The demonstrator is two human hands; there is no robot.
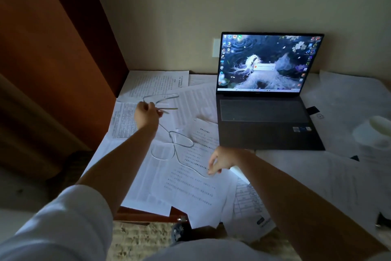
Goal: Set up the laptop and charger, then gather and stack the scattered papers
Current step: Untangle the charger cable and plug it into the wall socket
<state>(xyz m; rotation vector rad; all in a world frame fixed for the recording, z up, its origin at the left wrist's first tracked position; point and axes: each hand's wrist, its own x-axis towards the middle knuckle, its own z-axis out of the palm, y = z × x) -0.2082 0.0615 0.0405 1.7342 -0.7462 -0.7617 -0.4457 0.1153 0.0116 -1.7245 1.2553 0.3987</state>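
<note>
The laptop [268, 93] stands open, screen lit, among scattered papers [190, 178]. The left hand [147, 113] grips one end of the charger cable [179, 144]; the right hand [220, 160] pinches the cable's other stretch against the papers.

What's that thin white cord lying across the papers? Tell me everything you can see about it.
The white cord is a thin, flexible cable, pale and smooth like plastic. It lies slack in several loose loops over the scattered papers, left of the open laptop. The left hand grips its far part, where a loop arcs beyond the fingers and a straight end pokes out to the right. The right hand pinches its near end. No plug is visible, and it does not reach the laptop.
</note>
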